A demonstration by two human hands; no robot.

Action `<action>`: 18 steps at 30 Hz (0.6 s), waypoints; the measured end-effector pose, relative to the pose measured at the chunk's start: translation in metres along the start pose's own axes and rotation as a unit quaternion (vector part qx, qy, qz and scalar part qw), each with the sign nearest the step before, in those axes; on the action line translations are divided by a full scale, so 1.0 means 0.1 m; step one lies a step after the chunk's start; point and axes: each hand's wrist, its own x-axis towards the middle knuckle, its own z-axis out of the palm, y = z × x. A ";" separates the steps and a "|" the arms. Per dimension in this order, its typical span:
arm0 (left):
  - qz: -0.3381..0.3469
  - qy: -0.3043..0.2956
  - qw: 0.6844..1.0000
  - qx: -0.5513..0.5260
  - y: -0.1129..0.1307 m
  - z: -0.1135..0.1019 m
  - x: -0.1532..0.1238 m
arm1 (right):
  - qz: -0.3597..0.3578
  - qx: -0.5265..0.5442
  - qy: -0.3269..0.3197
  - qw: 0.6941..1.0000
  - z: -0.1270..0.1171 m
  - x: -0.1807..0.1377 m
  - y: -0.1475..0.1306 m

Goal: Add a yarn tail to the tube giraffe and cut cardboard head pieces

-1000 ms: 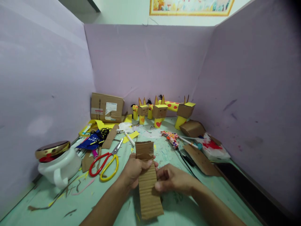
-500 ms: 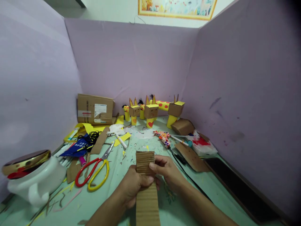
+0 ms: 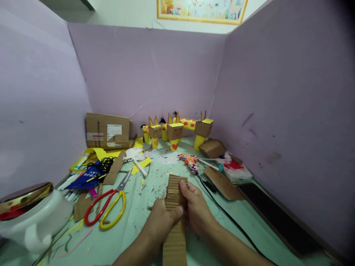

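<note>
Both my hands grip a long strip of corrugated cardboard [image 3: 174,192] low in the middle of the view. My left hand [image 3: 162,221] pinches the strip's middle with the thumb on top. My right hand [image 3: 195,208] holds the upper part from the right, thumb pressed on its face, and that end is bent upward. The strip's lower end runs out of the bottom of the picture.
Red-and-yellow scissors [image 3: 107,208] lie left of my hands on the green table [image 3: 133,229]. A white jar with a gold lid [image 3: 30,212] stands at far left. Cardboard-and-yellow animal figures [image 3: 174,131], a cardboard box [image 3: 107,131], markers, scraps and a black cable [image 3: 230,220] crowd the back and right.
My right hand has moved from the strip's right side up to its top end, and the top now folds upward. The camera has shifted right and nearer to the table.
</note>
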 end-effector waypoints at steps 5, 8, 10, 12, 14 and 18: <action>0.070 0.039 0.994 0.078 -0.04 0.09 -0.03 | -0.040 0.014 0.024 0.999 0.01 -0.01 0.02; 0.104 0.045 0.990 0.086 -0.07 0.14 -0.05 | -0.037 0.010 0.035 0.999 0.01 -0.03 0.00; 0.123 0.060 0.985 0.103 -0.07 0.14 -0.06 | -0.039 -0.005 0.029 0.999 0.01 -0.03 -0.02; 0.127 0.051 0.984 0.113 -0.07 0.11 -0.07 | -0.055 -0.036 0.022 0.998 0.00 -0.03 -0.04; 0.113 0.035 0.989 0.092 -0.06 0.04 -0.07 | -0.079 -0.075 0.015 0.994 -0.02 -0.02 -0.06; 0.147 0.124 0.980 0.054 -0.02 -0.14 -0.06 | -0.088 -0.146 -0.039 0.984 -0.04 -0.04 -0.09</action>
